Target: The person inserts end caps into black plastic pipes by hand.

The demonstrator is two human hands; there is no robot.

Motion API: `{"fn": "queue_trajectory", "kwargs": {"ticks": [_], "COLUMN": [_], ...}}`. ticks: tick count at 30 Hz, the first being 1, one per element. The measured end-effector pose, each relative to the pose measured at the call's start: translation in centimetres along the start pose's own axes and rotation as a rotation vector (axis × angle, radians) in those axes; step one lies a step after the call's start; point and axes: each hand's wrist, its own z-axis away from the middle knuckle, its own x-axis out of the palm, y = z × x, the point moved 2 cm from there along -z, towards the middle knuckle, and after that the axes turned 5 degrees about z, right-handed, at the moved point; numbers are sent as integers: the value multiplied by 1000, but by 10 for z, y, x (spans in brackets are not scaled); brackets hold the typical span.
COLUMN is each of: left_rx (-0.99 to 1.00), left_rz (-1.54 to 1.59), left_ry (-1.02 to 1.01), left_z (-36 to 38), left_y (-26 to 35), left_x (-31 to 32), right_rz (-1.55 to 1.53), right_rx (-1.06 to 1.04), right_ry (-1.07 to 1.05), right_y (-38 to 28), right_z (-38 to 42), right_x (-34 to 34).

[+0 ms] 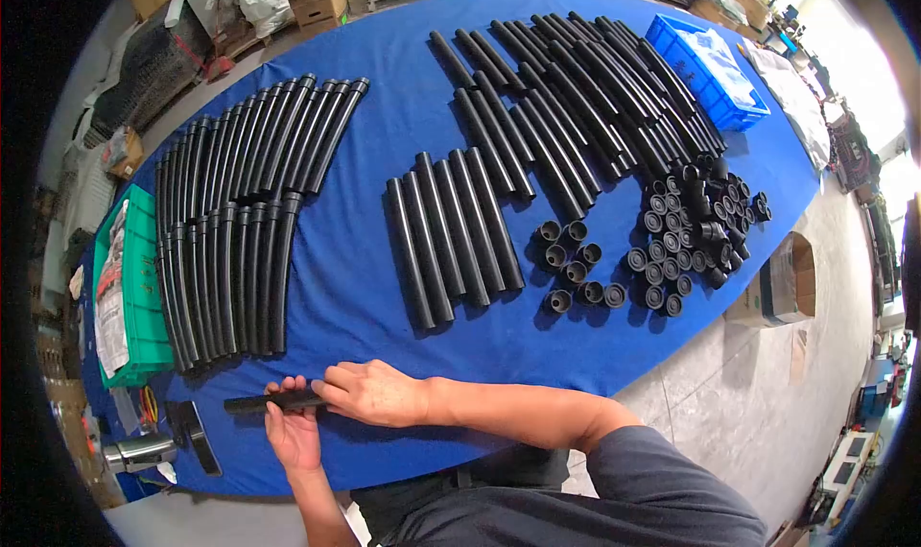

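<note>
A black tube lies nearly level near the front edge of the blue-covered table. My left hand holds it from below, palm up, with the fingers around its middle. My right hand grips the tube's right end from above; whether a cap sits under those fingers is hidden. Beyond my hands several bare black tubes lie side by side. To their right are loose black round caps. Rows of tubes with a wider collar at the top lie at the left.
A green crate stands at the left edge and a blue crate at the far right. More tubes and caps cover the right side. A dark phone-like object and metal cylinder are front left.
</note>
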Motion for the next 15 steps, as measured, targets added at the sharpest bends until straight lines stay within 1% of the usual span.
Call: {"fn": "queue_trajectory", "kwargs": {"ticks": [3,4,5,6,7,8,9,10,11,12,13,15], "left_rx": [6,-7,2,-13,-27,-22,-23,-8,-16,-7,-40,-29], "left_rz": [-3,-22,-30,-6,-16,-27,-21,-30,-12,-31,11,-6], "left_ry": [-70,-75,-66,-105,-63,-28,-37,-51,-33,-71,-105,-83], "left_z": [1,1,1,0,-1,-3,-2,-2,0,0,0,0], "left_y": [1,0,-3,-5,-5,-6,-6,-7,-6,-6,-5,-7], "left_x": [-6,-2,5,10,16,11,13,12,10,10,8,13], "right_rz": [-311,-420,-462,-311,-144,35,106,64,-47,-295,-496,-300], "right_rx": [207,437,534,264,172,69,-9,52,147,198,578,271], "right_ry": [-158,-417,-484,-225,-124,-122,-157,-148,-185,-172,-435,-152], "right_y": [12,10,5,15,7,1,3,2,1,7,1,9], "right_z": [1,-9,-16,-4,-2,-2,0,-2,-7,-9,-19,-13], "right_x": [5,-11,-27,-2,-5,-6,-5,-4,-9,-10,-25,-13]}}
